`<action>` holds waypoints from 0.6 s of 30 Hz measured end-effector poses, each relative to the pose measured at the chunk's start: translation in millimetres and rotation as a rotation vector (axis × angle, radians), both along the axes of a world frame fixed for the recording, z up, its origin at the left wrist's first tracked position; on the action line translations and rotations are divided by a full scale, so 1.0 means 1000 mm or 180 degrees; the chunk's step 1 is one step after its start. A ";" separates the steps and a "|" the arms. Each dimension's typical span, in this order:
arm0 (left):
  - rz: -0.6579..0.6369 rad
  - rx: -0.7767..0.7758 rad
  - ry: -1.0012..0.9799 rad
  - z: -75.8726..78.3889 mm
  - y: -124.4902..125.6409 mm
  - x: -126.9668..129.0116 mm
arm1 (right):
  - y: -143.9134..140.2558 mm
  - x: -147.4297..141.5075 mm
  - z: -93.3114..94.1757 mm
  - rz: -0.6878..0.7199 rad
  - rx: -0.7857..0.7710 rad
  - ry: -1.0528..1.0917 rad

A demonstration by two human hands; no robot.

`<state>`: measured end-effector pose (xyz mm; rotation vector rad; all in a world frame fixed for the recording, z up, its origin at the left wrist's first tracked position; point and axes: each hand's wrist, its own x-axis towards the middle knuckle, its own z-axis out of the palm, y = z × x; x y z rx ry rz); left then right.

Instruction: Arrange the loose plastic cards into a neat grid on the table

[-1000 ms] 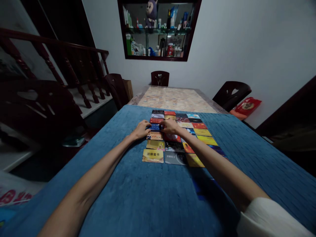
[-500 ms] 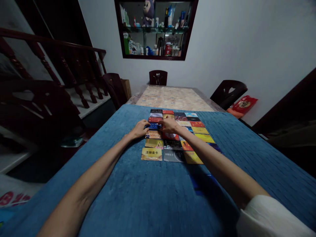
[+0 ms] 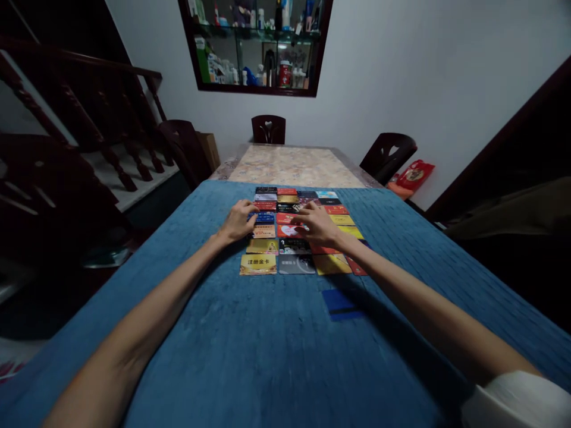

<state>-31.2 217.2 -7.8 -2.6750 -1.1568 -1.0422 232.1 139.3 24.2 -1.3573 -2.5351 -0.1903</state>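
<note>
Several plastic cards lie in close rows on a blue cloth (image 3: 214, 333). My left hand (image 3: 238, 221) rests at the left edge of the rows, its curved fingers apart, the tips by a dark blue card (image 3: 264, 218) and a red card (image 3: 265, 205). Over the middle columns hovers my right hand (image 3: 319, 224), fingers spread and nothing visible between them. Near its fingertips are a red card with a white heart (image 3: 289, 230) and a black card (image 3: 285, 208). A gold card with dark lettering (image 3: 259, 264) lies at the near left corner. Some cards are hidden under my right hand and forearm.
A single blue card with a dark stripe (image 3: 341, 305) lies apart, nearer to me. Beyond the cloth is the patterned tabletop (image 3: 303, 166). Dark wooden chairs (image 3: 268, 129) surround the table, and a red bag (image 3: 414, 175) sits behind the right one.
My right hand has moved right, away from the dark blue card, and its fingers have spread. My left hand stays at the left edge. The camera view has shifted.
</note>
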 end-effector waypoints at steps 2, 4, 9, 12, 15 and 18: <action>-0.0117 0.0087 0.0015 0.003 -0.006 0.006 | -0.011 0.011 -0.005 0.0041 0.0085 0.0129; -0.0226 0.0153 0.0013 0.007 -0.014 0.013 | -0.023 0.022 -0.008 0.0090 0.0128 0.0230; -0.0463 0.0194 0.0105 0.017 -0.044 0.033 | -0.058 0.046 -0.010 0.0079 0.0002 0.0298; -0.0695 0.0133 0.0242 0.020 -0.069 0.047 | -0.080 0.060 -0.011 0.0021 -0.0065 0.0349; -0.0982 0.0155 0.0390 0.020 -0.098 0.061 | -0.100 0.073 -0.016 0.0102 -0.0098 0.0539; -0.1254 0.0112 0.0512 0.017 -0.127 0.074 | -0.118 0.082 -0.021 0.0201 -0.0129 0.0719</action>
